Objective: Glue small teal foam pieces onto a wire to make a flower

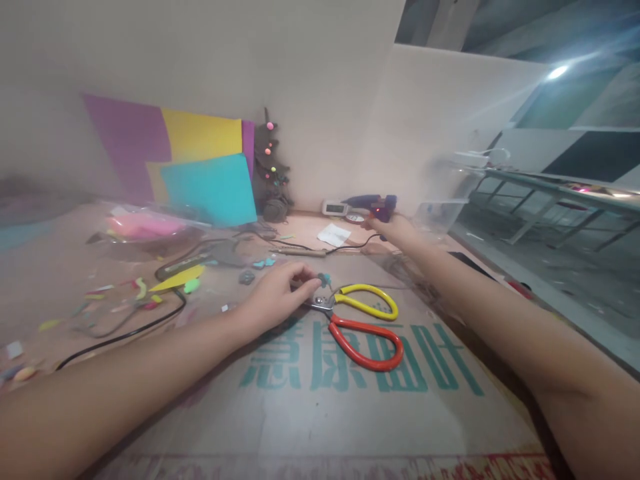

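My left hand (280,293) is closed in a pinch on a small grey-teal piece (325,279), perhaps a little flower; its exact kind is too small to tell. Under those fingers lie the blades of a pair of scissors (370,365), with one yellow and one red handle loop. Farther back, my right hand (393,229) is wrapped around a dark blue hot glue gun (371,201) with a small red light. The gun's nozzle points left, beside a small white digital display (335,208). A cardboard sheet (310,420) with green printed characters lies beneath the scissors.
Purple, yellow and turquoise sheets (207,190) lean on the wall beside a small decorated tree (273,170). Coloured scraps, a pink bag (150,225) and a black cord (125,331) cover the left side. A white paper (333,235) and clear plastic box (440,210) stand behind.
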